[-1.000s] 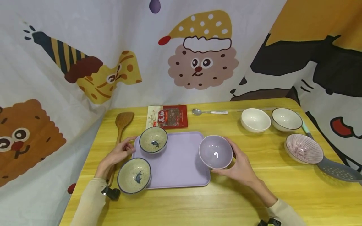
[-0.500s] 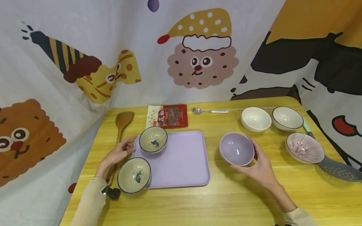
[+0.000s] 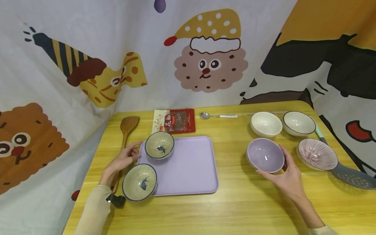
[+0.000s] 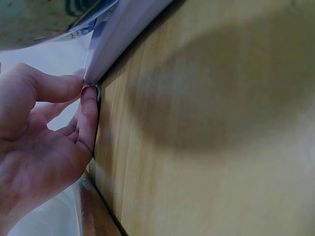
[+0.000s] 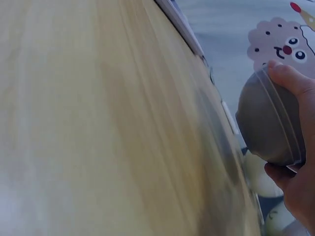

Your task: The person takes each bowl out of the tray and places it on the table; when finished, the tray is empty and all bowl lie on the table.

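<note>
My right hand [image 3: 286, 178] grips a lilac bowl [image 3: 265, 154] by its near right rim, just above the yellow table, right of the lilac tray [image 3: 188, 169]. The right wrist view shows the lilac bowl [image 5: 268, 123] from below with thumb and fingers around it. My left hand [image 3: 123, 160] pinches the tray's far left corner; in the left wrist view the left hand's fingertips [image 4: 88, 96] clamp the tray edge [image 4: 123, 34]. Two fish-pattern bowls stand at the tray's left: one [image 3: 159, 145] at the back, one [image 3: 139, 182] overhanging the front corner.
A wooden spatula [image 3: 127, 129] lies left of the tray, a red packet [image 3: 174, 121] and a metal spoon [image 3: 218, 116] behind it. Two white bowls [image 3: 265, 124] [image 3: 298, 123], a pink ribbed bowl [image 3: 317, 154] and a grey slotted spatula [image 3: 351, 176] sit at the right.
My right hand has carried the lilac bowl from the tray's right edge rightward, toward the other bowls. The left hand has stayed on the tray corner.
</note>
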A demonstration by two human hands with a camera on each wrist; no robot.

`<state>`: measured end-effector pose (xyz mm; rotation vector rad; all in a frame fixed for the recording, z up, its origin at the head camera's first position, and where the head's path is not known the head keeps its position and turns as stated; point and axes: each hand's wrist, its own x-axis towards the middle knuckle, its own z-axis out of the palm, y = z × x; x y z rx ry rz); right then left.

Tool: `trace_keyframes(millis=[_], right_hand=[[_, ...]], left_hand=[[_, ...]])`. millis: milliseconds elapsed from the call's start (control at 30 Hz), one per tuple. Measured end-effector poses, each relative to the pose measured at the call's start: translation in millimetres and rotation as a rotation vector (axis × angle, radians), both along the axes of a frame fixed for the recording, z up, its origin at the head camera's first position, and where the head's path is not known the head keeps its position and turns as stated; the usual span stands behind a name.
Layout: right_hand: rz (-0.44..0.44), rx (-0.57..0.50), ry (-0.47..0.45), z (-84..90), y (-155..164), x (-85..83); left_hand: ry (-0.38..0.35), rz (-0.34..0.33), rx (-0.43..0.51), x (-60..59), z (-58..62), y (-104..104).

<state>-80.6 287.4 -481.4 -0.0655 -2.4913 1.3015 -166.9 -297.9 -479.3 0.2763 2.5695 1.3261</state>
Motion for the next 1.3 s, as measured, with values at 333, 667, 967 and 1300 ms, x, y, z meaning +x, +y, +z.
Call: trace_keyframes(millis=[333, 667, 967, 1300], right_hand=[[-0.184, -0.073, -0.115, -1.8, 13, 3.4], [-0.313, -0.098, -0.119, -7.0, 18, -1.2], [-0.333, -0.038, -0.11, -6.6, 15, -1.2], [-0.26, 0.183, 0.077, 8.0, 7, 3.4]], left_hand=[[-0.008, 0.01, 0.017, -0.7, -1.5, 1], [-0.009, 0.004, 0.004, 0.8, -0.1, 2], [-0.005, 0.008, 0.007, 0.6, 0.2, 1], [-0.015, 0.016, -0.014, 1.6, 0.1, 1]])
